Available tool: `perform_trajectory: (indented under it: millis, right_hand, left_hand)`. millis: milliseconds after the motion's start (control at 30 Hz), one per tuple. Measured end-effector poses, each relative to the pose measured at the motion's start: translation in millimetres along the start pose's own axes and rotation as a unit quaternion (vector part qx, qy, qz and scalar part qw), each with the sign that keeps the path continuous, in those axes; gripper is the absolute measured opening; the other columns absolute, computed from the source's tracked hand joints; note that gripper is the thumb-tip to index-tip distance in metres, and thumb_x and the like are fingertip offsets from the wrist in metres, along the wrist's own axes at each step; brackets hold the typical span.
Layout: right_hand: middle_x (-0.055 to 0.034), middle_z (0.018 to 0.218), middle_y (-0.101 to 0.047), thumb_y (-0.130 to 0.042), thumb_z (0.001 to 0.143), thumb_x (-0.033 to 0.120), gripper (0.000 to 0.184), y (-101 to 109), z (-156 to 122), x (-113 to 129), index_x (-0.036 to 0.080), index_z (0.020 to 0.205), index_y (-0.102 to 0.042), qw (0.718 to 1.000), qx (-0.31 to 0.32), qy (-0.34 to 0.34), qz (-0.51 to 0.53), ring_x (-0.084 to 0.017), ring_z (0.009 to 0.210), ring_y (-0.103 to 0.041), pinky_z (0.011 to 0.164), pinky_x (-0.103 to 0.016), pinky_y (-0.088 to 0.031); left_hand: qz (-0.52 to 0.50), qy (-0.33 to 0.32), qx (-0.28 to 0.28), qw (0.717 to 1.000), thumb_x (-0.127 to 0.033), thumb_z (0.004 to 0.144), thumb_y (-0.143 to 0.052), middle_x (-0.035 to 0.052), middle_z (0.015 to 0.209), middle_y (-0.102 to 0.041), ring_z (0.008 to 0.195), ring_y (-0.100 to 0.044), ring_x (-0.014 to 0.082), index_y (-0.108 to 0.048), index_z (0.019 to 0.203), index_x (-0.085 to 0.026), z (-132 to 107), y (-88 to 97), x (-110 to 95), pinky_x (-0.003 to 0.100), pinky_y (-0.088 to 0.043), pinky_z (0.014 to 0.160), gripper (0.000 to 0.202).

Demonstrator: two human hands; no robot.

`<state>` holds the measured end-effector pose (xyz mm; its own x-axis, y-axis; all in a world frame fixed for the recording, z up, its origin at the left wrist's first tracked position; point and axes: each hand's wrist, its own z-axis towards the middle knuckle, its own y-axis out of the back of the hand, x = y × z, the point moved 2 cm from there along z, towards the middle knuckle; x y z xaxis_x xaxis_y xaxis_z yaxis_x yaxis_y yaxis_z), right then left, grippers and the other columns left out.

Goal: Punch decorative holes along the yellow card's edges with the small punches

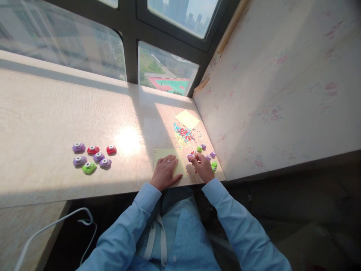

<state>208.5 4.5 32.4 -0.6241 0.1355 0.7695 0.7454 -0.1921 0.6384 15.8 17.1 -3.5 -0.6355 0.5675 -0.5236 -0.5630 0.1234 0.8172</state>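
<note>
My left hand (166, 171) lies flat, fingers stretched, on a pale yellow sheet of paper (163, 153) at the near edge of the windowsill counter (56, 113). My right hand (202, 165) is closed in a pinch on a small purple punch (190, 157) just right of the sheet. Around it lie more small punches, purple (212, 154) and green (214, 164). A heap of coloured paper bits (184, 135) lies beyond them.
A second group of several purple, red and green punches (93, 156) sits to the left on the counter. Another yellow sheet (187, 119) lies near the window. A papered wall (282, 86) rises on the right. A white cable (56, 222) hangs below left.
</note>
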Motion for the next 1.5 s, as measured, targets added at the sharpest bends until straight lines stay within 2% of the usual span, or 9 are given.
perform_trajectory:
  millis: [100,267,467,633,767,900,1267,1333,1500]
  right_hand:
    - [0.0001,0.073,-0.066,-0.055,0.086,0.062,0.039,-10,-7,-4,0.023,0.085,-0.057,0.995,0.004,-0.046,0.088,-0.014,0.049,-0.058,0.049,-0.027,-0.046]
    - [0.0043,0.053,-0.057,-0.047,0.092,0.063,0.039,-20,-11,-7,0.024,0.087,-0.054,0.993,0.043,-0.086,0.068,-0.016,0.042,-0.058,0.043,-0.026,-0.043]
    - [-0.0005,0.072,-0.065,-0.052,0.089,0.064,0.040,-17,-8,2,0.024,0.088,-0.054,0.990,-0.036,-0.031,0.133,-0.014,0.043,-0.057,0.042,-0.028,-0.045]
    - [-0.0022,0.080,-0.070,-0.050,0.090,0.059,0.036,-19,-6,5,0.023,0.084,-0.053,0.993,0.029,-0.064,0.098,-0.012,0.036,-0.054,0.034,-0.027,-0.039]
    - [0.0022,0.071,-0.063,-0.052,0.090,0.058,0.036,-16,-5,7,0.023,0.083,-0.052,0.996,-0.014,-0.028,0.086,-0.011,0.039,-0.056,0.038,-0.025,-0.042]
    - [0.0018,0.076,-0.066,-0.056,0.087,0.062,0.040,-12,-8,6,0.022,0.085,-0.055,0.991,0.003,-0.023,0.133,-0.008,0.038,-0.054,0.035,-0.022,-0.039]
    - [-0.0022,0.088,-0.072,-0.079,0.068,0.062,0.050,-20,-26,-1,0.019,0.084,-0.062,0.925,0.009,-0.130,0.356,-0.010,0.054,-0.064,0.042,-0.019,-0.046]
    - [-0.0020,0.087,-0.072,-0.081,0.066,0.061,0.050,-23,-29,2,0.019,0.085,-0.063,0.918,0.006,-0.138,0.372,-0.010,0.056,-0.065,0.045,-0.019,-0.047]
    - [-0.0015,0.084,-0.071,-0.080,0.067,0.061,0.052,-32,-37,10,0.019,0.090,-0.061,0.911,-0.013,-0.147,0.385,-0.013,0.062,-0.067,0.051,-0.021,-0.051]
  left_hand:
    - [0.001,0.001,0.001,1.000,-0.045,0.083,-0.070,0.0145,0.143,-0.059,0.138,-0.050,0.0324,-0.062,0.124,-0.021,0,-0.1,0,0.049,-0.040,0.108,0.049]
    - [-0.003,0.001,0.001,1.000,-0.045,0.082,-0.071,0.0150,0.142,-0.060,0.137,-0.051,0.0332,-0.062,0.124,-0.020,1,-0.1,1,0.049,-0.041,0.108,0.050]
    - [-0.010,0.000,0.004,1.000,-0.044,0.081,-0.073,0.0145,0.142,-0.060,0.137,-0.050,0.0326,-0.062,0.124,-0.021,0,1.5,0,0.050,-0.040,0.109,0.050]
    - [-0.002,-0.001,0.010,1.000,-0.045,0.081,-0.073,0.0136,0.142,-0.060,0.137,-0.050,0.0318,-0.063,0.121,-0.021,1,1.2,0,0.050,-0.040,0.108,0.048]
    - [0.010,-0.002,0.009,1.000,-0.048,0.082,-0.072,0.0128,0.143,-0.060,0.137,-0.050,0.0314,-0.063,0.119,-0.021,1,-0.1,1,0.049,-0.040,0.108,0.047]
    - [0.021,0.000,0.015,1.000,-0.049,0.083,-0.070,0.0127,0.142,-0.060,0.136,-0.050,0.0309,-0.063,0.118,-0.021,2,-1.0,0,0.049,-0.041,0.107,0.045]
    - [0.060,-0.013,0.072,0.996,-0.049,0.089,-0.063,0.0171,0.147,-0.055,0.142,-0.044,0.0333,-0.059,0.125,-0.018,5,5.6,-9,0.050,-0.041,0.109,0.048]
    - [0.034,-0.016,0.051,0.998,-0.043,0.092,-0.061,0.0165,0.145,-0.057,0.143,-0.044,0.0320,-0.058,0.127,-0.017,6,10.6,-11,0.050,-0.040,0.111,0.044]
    - [-0.081,0.032,-0.101,0.991,-0.028,0.094,-0.056,0.0142,0.131,-0.067,0.133,-0.056,0.0289,-0.061,0.123,-0.017,-1,32.0,-21,0.047,-0.046,0.108,0.032]
